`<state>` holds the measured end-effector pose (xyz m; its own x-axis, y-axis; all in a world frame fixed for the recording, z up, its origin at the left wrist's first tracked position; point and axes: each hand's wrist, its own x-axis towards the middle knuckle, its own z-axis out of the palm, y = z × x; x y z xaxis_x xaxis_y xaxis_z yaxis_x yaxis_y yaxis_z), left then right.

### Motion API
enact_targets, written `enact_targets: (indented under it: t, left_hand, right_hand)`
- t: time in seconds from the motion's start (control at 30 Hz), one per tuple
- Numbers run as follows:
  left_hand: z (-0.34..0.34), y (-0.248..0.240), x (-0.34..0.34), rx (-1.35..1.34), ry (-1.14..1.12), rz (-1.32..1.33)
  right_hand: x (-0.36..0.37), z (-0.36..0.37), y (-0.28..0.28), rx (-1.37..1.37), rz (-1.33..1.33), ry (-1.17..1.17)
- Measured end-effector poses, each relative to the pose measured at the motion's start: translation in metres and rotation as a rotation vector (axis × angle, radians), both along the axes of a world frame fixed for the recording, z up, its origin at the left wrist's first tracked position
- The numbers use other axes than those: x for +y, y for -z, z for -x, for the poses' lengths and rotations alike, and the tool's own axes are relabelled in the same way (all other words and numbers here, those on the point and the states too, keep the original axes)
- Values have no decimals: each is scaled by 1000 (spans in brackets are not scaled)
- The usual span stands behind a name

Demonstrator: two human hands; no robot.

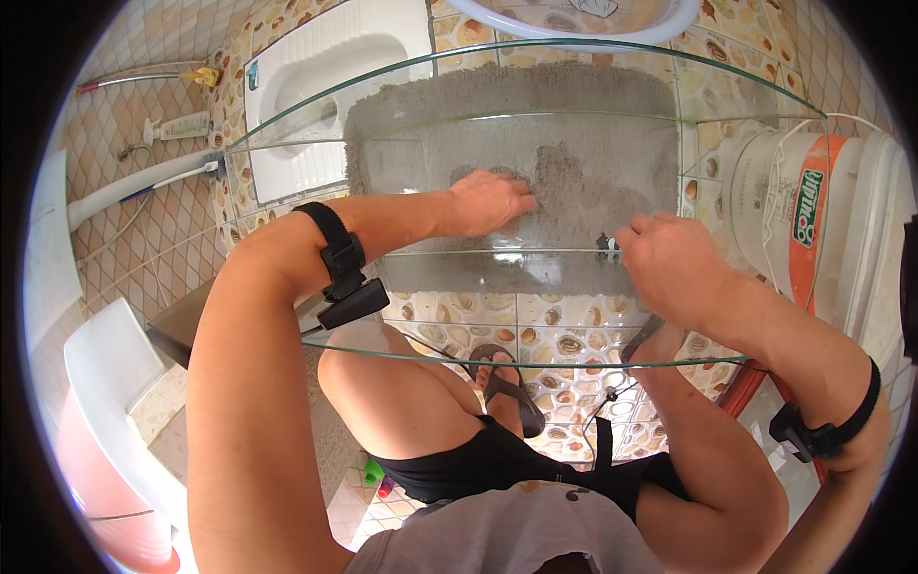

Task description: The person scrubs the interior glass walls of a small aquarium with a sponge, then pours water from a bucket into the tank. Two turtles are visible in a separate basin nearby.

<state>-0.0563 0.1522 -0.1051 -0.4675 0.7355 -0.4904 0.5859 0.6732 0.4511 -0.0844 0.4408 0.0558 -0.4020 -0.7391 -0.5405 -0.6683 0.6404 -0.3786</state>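
Observation:
A glass tank point(751, 105) with clear walls spans the middle of the view, its floor covered by wet grey sand point(612, 163). My left hand point(492, 203) reaches down inside it, fingers curled in at a darker, disturbed patch of the sand. What those fingers hold, if anything, is hidden. Over the tank's near right part, my right hand point(674, 263) is closed beside the near glass wall. A small black-and-white thing point(606, 245) shows at its fingertips, too small to name. Black straps with small dark devices sit on both arms.
Beyond the tank are a white squat toilet point(330, 77) and a pale basin point(574, 38). A white bucket with an orange band point(818, 220) stands at right. At left are a grey pipe point(143, 187), a bottle point(185, 125) and a pink-and-white container point(110, 430). My sandalled foot point(507, 387) rests below.

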Motion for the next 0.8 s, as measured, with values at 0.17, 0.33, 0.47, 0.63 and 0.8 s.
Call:
enact_targets:
  t: [0.17,0.33,0.47,0.63,0.8]
  left_hand:
    - [-7,14,-2,-58,212,-5]
    - [-38,20,-41,-191,230,174]
    - [-52,16,-101,-273,264,326]
    - [-58,27,-106,-348,221,323]
    - [-49,29,-57,-239,201,127]
  right_hand:
    - [-12,1,4,-31,41,1]
    - [-16,4,4,-56,51,-21]
    - [-17,5,6,-37,35,-63]
    - [-21,12,7,-14,74,-53]
    - [-30,18,-1,30,121,-36]
